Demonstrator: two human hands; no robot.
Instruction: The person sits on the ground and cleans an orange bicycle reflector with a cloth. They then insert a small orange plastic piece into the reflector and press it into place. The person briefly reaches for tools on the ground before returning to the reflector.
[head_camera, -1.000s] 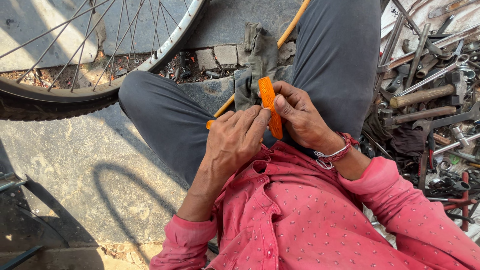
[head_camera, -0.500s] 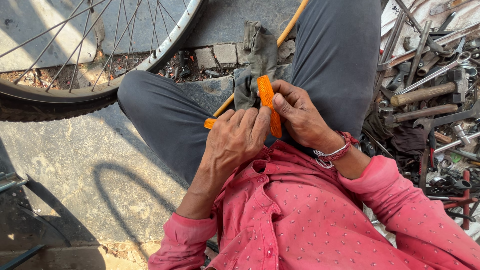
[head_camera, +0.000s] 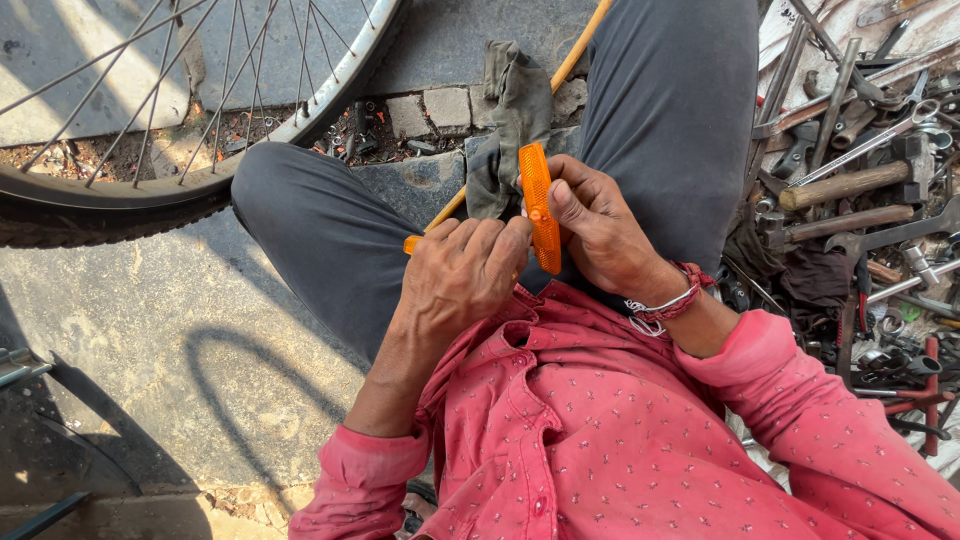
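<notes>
I sit on the ground with my knees up, in grey trousers and a red patterned shirt. Both hands meet in front of my chest on an orange plastic reflector, a long narrow strip held upright and edge-on. My right hand pinches its right side with thumb and fingers. My left hand is closed on its lower part, and a small orange tip sticks out at the left of the fist.
A bicycle wheel with spokes and tyre lies at the upper left. A grey rag and a yellow stick lie between my knees. A heap of spanners, hammers and metal tools fills the right side.
The reflector and both hands have shifted slightly, with the small orange tip at the left of my fist showing a little more. The grip is the same.
</notes>
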